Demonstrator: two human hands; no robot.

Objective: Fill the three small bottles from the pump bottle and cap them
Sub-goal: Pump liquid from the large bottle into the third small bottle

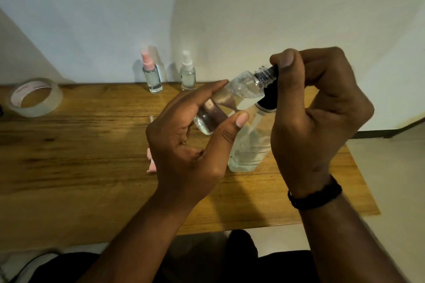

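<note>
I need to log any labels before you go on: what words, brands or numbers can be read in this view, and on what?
Roll of clear tape: reddish print repeated round the inside of its core, too blurred to read.
Pump bottle: no label visible.
Small bottle held in the hands: no print visible.
Pink-capped bottle and white-capped bottle: no print visible.
Nothing here can be read.

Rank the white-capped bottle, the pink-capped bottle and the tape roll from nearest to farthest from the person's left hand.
Measured from the left hand:
1. White-capped bottle, just beyond the fingers, by the wall.
2. Pink-capped bottle, further left along the wall.
3. Tape roll, at the table's far left.
</note>
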